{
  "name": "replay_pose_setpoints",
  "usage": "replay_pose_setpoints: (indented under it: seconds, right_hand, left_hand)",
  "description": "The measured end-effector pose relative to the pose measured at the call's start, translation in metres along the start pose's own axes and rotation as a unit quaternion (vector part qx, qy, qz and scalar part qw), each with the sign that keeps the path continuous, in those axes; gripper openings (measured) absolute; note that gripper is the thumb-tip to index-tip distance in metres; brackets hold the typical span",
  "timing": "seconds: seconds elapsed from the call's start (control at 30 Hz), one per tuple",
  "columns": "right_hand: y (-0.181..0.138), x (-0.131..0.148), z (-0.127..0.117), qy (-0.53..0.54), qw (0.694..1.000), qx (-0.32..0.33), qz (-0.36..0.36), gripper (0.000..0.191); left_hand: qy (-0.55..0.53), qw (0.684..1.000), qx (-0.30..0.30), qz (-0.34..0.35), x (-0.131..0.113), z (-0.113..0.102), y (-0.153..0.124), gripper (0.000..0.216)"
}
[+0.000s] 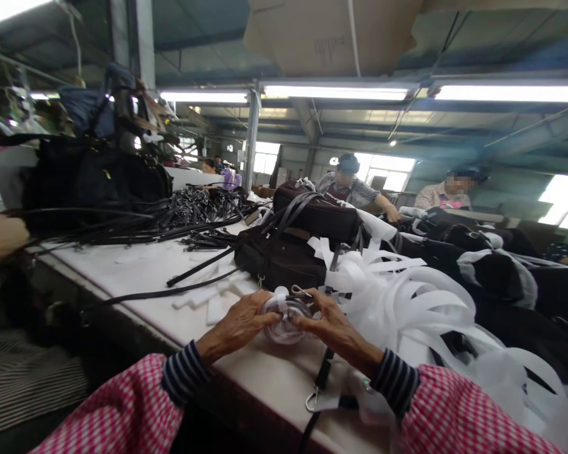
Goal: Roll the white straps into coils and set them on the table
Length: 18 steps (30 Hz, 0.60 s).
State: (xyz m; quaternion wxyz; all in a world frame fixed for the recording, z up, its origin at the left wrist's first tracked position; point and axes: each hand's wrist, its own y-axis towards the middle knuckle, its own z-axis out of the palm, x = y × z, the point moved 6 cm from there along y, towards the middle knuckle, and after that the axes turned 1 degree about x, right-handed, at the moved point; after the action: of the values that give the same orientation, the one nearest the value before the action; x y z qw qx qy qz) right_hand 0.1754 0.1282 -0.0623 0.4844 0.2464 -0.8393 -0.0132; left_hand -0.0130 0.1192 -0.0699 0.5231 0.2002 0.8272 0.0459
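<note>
Between my two hands is a coiled strap (284, 331), wrapped in translucent white material, held just above the table edge. My left hand (243, 323) grips its left side with the thumb at the front. From the right, my right hand (334, 325) pinches the same coil, and a metal hook (301, 291) shows by its fingers. Behind the coil lies a black bag (281, 261). Below my right wrist, a black strap with a metal clasp (312, 398) rests on the table.
Loose white strips (407, 302) heap up at the right beside more black bags (492, 277). Black straps (203, 205) pile at the far left of the white table (137, 268). One co-worker (350, 180) reaches across the back; another person's hand (4, 236) shows at the left edge.
</note>
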Motion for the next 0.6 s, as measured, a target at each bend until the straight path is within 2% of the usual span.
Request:
replay_pose_setpoints:
  seconds: [0.1, 0.17, 0.23, 0.33, 0.47, 0.6]
  right_hand:
    - [-0.01, -0.001, -0.012, -0.059, 0.993, -0.097, 0.017, 0.038]
    - [-0.016, 0.007, -0.015, -0.105, 0.986, -0.132, -0.01, 0.028]
    - [-0.02, 0.02, -0.01, -0.155, 0.978, -0.13, -0.057, 0.014]
    - [-0.024, 0.03, 0.006, -0.218, 0.965, -0.117, -0.085, 0.011]
    - [-0.027, 0.026, 0.023, -0.227, 0.963, -0.131, -0.059, 0.011]
    - [-0.027, 0.014, 0.028, -0.163, 0.974, -0.154, 0.007, 0.009]
  left_hand:
    - [-0.062, 0.997, 0.013, -0.047, 0.007, 0.007, -0.002, 0.029]
    - [-0.1, 0.991, 0.016, -0.085, 0.013, 0.013, -0.006, 0.038]
    - [-0.136, 0.984, 0.001, -0.116, 0.017, 0.017, -0.012, 0.041]
    - [-0.24, 0.96, -0.028, -0.144, 0.021, 0.024, -0.021, 0.041]
    - [-0.38, 0.911, -0.035, -0.158, 0.028, 0.034, -0.026, 0.041]
    - [-0.396, 0.904, -0.039, -0.157, 0.034, 0.037, -0.024, 0.043]
